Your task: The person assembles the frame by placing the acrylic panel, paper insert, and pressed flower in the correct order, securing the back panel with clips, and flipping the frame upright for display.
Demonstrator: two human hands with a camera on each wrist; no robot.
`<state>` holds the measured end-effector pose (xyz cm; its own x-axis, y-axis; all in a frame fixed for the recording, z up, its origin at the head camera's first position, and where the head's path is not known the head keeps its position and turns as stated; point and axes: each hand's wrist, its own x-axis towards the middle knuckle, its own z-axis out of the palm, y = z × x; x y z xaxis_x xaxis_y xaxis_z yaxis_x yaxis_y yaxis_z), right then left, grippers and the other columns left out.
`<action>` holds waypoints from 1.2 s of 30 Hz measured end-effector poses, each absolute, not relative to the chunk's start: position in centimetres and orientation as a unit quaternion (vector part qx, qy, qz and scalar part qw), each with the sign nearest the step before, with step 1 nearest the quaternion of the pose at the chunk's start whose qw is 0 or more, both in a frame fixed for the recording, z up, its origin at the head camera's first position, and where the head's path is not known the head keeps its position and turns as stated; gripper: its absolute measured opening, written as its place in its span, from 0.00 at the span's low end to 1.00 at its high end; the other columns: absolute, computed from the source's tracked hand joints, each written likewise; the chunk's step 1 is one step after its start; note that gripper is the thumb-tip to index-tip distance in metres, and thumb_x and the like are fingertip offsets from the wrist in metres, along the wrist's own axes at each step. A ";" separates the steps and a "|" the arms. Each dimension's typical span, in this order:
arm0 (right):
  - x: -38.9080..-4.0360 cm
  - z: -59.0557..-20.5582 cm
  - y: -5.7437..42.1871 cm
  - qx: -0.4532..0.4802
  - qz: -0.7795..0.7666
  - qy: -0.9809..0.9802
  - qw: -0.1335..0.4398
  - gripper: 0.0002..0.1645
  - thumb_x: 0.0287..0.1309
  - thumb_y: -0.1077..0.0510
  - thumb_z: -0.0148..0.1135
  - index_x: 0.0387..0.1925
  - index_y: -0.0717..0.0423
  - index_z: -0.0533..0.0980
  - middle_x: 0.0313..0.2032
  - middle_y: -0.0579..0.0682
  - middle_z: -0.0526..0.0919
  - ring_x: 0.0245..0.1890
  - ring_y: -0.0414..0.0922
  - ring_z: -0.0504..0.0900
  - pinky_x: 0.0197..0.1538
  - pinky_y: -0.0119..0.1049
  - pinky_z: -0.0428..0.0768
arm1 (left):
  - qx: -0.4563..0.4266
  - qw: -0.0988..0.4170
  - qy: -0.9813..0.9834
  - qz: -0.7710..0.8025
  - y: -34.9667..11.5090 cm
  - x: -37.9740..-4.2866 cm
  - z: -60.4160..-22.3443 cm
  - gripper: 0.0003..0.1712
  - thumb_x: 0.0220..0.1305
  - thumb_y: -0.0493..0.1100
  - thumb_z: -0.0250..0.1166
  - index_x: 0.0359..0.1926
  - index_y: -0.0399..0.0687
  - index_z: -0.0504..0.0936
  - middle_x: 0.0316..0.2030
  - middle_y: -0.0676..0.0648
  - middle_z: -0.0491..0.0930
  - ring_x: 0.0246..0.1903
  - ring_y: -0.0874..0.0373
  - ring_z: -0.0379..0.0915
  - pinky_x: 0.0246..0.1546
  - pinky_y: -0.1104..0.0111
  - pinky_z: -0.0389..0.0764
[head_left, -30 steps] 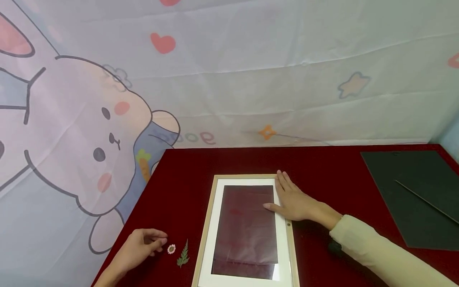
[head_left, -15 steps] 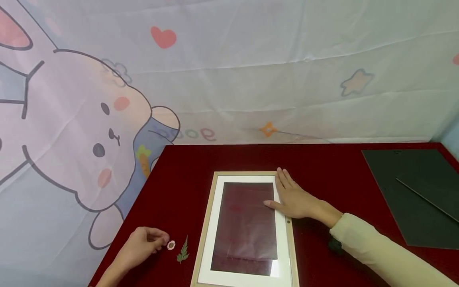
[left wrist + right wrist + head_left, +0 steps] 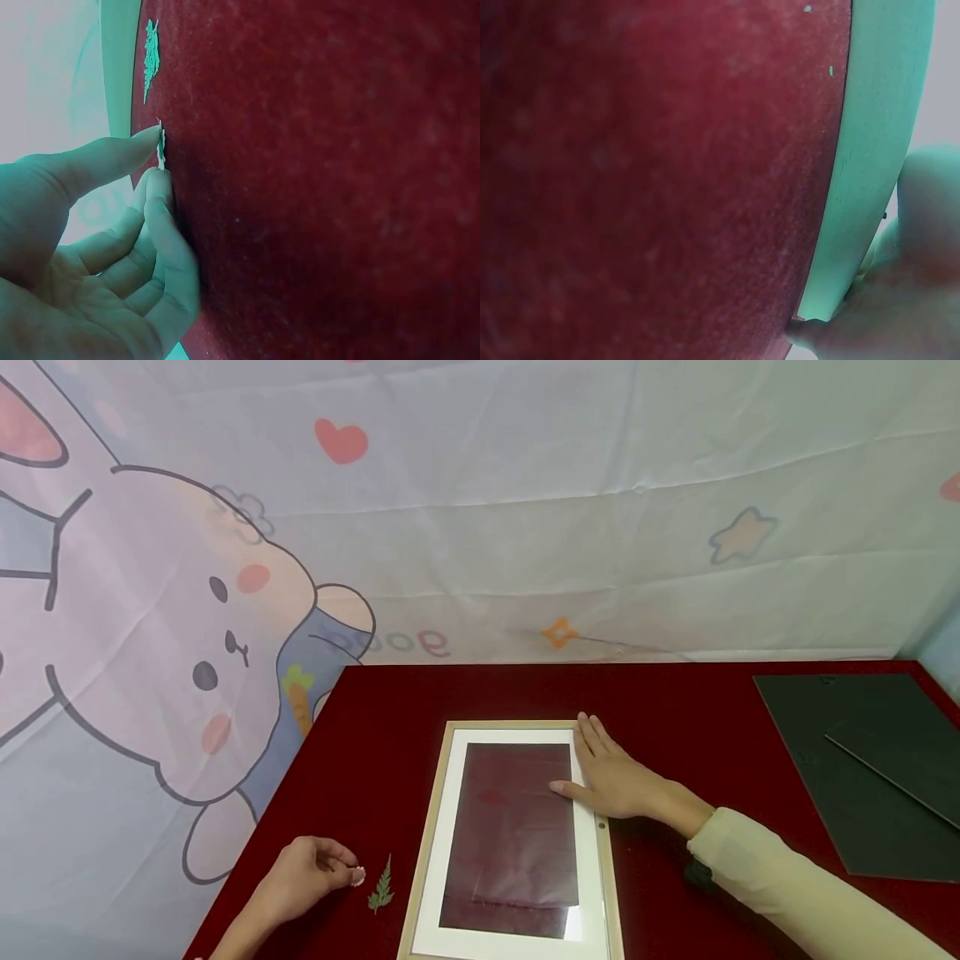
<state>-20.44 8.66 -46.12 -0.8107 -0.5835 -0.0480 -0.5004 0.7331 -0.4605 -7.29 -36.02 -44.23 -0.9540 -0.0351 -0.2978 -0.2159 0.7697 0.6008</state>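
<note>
My left hand pinches a small pressed flower with pale petals between thumb and fingertips, low over the red cloth. In the left wrist view the flower stands edge-on between the thumb and a finger. A pressed green fern-like leaf lies just right of it. Farther right lies a light wooden picture frame with a white mat and a clear middle showing dark red. My right hand rests on the frame's upper right side, fingers straight, thumb reaching over the mat.
At the right, a dark backing board lies on the red-covered table, with a thin rod across it. A printed cartoon cloth hangs behind and to the left.
My left hand has shifted slightly right to the flower, and its fingertips now pinch it and partly cover it. The right hand and the frame have stayed in place.
</note>
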 end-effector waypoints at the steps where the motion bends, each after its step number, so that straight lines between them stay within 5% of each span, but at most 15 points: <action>1: -20.4 -46.1 8.7 -0.293 -0.219 0.926 0.095 0.60 0.77 0.33 0.52 0.79 0.77 0.40 0.81 0.74 0.32 0.83 0.70 0.33 0.83 0.64 0.44 | -0.068 0.138 0.932 0.330 -36.0 -7.3 -44.3 0.11 0.60 0.44 0.79 0.36 0.41 0.88 0.27 0.51 0.85 0.29 0.59 0.77 0.29 0.70 0.77; 20: -20.6 -46.4 8.9 -0.287 -0.225 0.926 0.093 0.60 0.77 0.34 0.52 0.79 0.78 0.41 0.81 0.75 0.33 0.83 0.70 0.33 0.83 0.65 0.44 | -0.001 0.158 0.906 0.393 -35.6 -8.1 -43.9 0.12 0.68 0.48 0.73 0.37 0.43 0.87 0.34 0.48 0.88 0.31 0.58 0.80 0.31 0.71 0.81; 36: -21.3 -46.7 8.8 -0.287 -0.227 0.926 0.094 0.60 0.77 0.34 0.53 0.79 0.77 0.40 0.81 0.74 0.33 0.83 0.70 0.33 0.83 0.65 0.44 | 0.014 0.108 0.881 0.461 -31.9 -12.4 -42.7 0.12 0.72 0.47 0.70 0.44 0.41 0.84 0.40 0.42 0.89 0.39 0.51 0.84 0.39 0.65 0.87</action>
